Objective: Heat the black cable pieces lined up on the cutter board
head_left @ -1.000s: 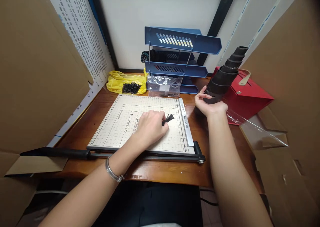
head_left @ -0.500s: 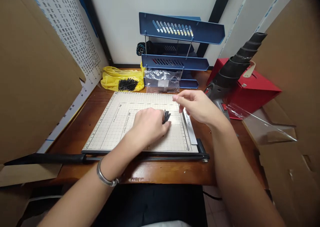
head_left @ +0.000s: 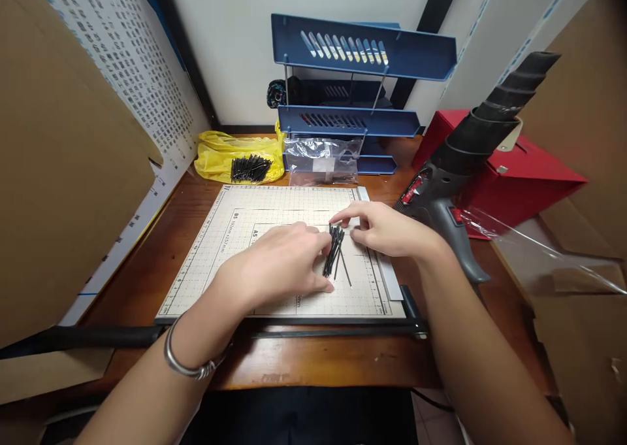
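Note:
A loose bundle of short black wires (head_left: 334, 252) lies on the gridded board of a paper cutter (head_left: 274, 203), with one or two strands splayed toward its lower right. My left hand (head_left: 281, 259) cups the bundle's left side, thumb and fingers apart. Its curled fingers hide part of the wires. On the other side, my right hand (head_left: 382, 226) has its index finger at the bundle's top end. The right thumb is held apart from that finger, just right of the wires.
The cutter's black blade arm (head_left: 318, 332) runs along the board's front edge. Behind the board are a yellow bag (head_left: 210, 161) with more black wires (head_left: 251, 168), a clear plastic bag (head_left: 321, 161) and a blue rack (head_left: 343, 121). A heat gun (head_left: 445, 190) and red box (head_left: 533, 177) stand right.
The wires, mostly covered by my left hand before, now lie fanned out on the board. My right hand has come down to their top end. My left fingers have loosened.

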`<state>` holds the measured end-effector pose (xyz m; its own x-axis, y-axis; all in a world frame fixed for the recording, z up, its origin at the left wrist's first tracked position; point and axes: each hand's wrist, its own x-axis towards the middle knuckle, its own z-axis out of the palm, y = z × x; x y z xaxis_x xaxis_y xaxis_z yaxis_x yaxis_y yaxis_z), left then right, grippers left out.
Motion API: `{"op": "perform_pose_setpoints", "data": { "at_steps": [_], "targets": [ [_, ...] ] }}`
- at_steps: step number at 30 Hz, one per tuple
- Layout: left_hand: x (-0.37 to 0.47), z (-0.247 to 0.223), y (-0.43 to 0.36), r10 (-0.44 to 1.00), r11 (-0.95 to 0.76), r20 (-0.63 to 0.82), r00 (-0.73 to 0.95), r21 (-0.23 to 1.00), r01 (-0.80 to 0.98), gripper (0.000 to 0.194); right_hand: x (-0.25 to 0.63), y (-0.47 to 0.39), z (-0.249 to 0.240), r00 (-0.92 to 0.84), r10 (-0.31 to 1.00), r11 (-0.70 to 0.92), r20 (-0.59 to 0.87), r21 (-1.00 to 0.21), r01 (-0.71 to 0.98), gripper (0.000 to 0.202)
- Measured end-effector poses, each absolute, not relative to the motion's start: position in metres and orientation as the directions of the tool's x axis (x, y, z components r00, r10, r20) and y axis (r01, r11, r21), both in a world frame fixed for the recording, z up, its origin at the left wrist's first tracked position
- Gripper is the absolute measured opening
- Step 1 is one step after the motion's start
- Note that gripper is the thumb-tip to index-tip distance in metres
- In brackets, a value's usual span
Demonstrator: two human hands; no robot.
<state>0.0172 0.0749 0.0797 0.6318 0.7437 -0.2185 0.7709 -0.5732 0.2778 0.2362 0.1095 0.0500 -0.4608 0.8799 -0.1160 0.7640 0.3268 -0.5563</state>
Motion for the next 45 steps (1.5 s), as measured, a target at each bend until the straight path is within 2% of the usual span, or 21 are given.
{"op": "perform_pose_setpoints", "data": {
  "at_steps": [6,14,17,20,22,25,29,33,36,38,42,45],
  "targets": [
    [0.006,0.066,0.069,0.722,-0.609,-0.158,0.673,0.317,0.727,0.029,0.242,0.107,0.039,-0.454,0.888,0.363,-0.077,-0.488,0.793,0.057],
    [0.007,0.059,0.069,0.715,-0.641,-0.122,0.688,0.277,0.716,0.030,0.239,0.098,0.041,-0.446,0.891,0.344,-0.082,-0.517,0.784,0.050],
    [0.012,0.058,0.066,0.724,-0.649,-0.111,0.680,0.224,0.727,0.048,0.238,0.094,0.042,-0.427,0.900,0.324,-0.086,-0.523,0.788,0.050],
    [0.022,0.056,0.062,0.761,-0.631,-0.102,0.641,0.111,0.768,0.064,0.237,0.092,0.042,-0.411,0.908,0.311,-0.087,-0.516,0.798,0.051],
    [0.028,0.054,0.059,0.784,-0.611,-0.092,0.614,0.060,0.789,0.065,0.237,0.091,0.041,-0.397,0.914,0.302,-0.080,-0.520,0.799,0.052],
    [0.031,0.052,0.056,0.800,-0.594,-0.069,0.596,0.049,0.803,0.054,0.237,0.091,0.040,-0.366,0.928,0.275,-0.066,-0.541,0.795,0.056],
    [0.028,0.052,0.056,0.790,-0.606,-0.051,0.610,0.077,0.791,0.041,0.239,0.089,0.044,-0.305,0.952,0.242,-0.026,-0.545,0.802,0.052],
    [0.024,0.055,0.057,0.773,-0.622,-0.067,0.631,0.119,0.774,0.046,0.242,0.085,0.052,-0.258,0.966,0.237,0.030,-0.512,0.826,0.037],
    [0.022,0.059,0.059,0.777,-0.603,-0.104,0.620,0.156,0.782,0.052,0.241,0.081,0.058,-0.260,0.965,0.226,0.016,-0.548,0.805,0.033],
    [0.019,0.061,0.060,0.775,-0.594,-0.113,0.621,0.204,0.778,0.048,0.239,0.079,0.061,-0.291,0.955,0.214,-0.052,-0.560,0.800,0.029],
    [0.008,0.060,0.065,0.740,-0.596,-0.109,0.663,0.351,0.723,0.027,0.230,0.074,0.064,-0.322,0.907,0.147,-0.272,-0.512,0.847,0.024],
    [0.006,0.058,0.066,0.720,-0.600,-0.104,0.686,0.403,0.691,0.019,0.226,0.072,0.065,-0.369,0.868,0.145,-0.332,-0.542,0.828,0.021]
  ]
}}
